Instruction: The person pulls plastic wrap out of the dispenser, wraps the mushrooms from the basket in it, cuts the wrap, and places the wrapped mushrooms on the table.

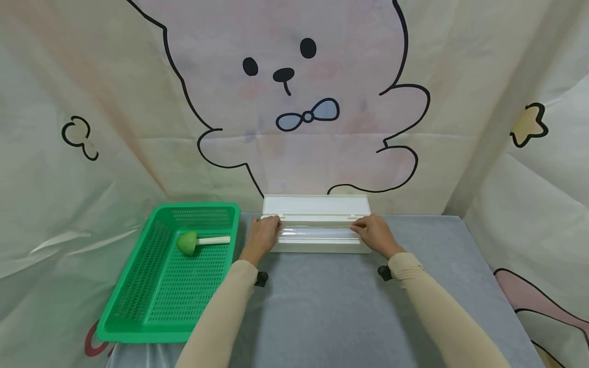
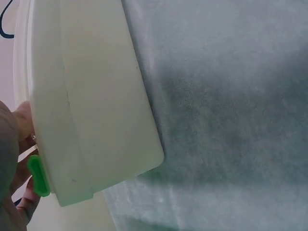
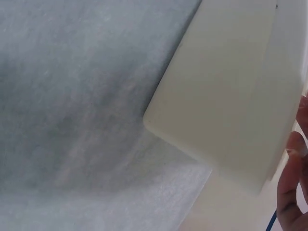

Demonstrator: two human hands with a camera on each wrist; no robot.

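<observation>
A white plastic wrap dispenser lies on the table with its lid raised at the back. Clear plastic wrap spans its opening. At the left end, my left hand pinches the wrap's edge. My right hand does the same at the right end, thumb and forefinger together. The left wrist view shows the dispenser's front wall and a green end piece beside the fingers. In the right wrist view, the fingertips show at the frame edge; the film there is hard to make out.
A green plastic basket stands on the left of the table, holding a green-headed tool with a white handle. Grey cloth covers the table. A printed curtain hangs right behind the dispenser.
</observation>
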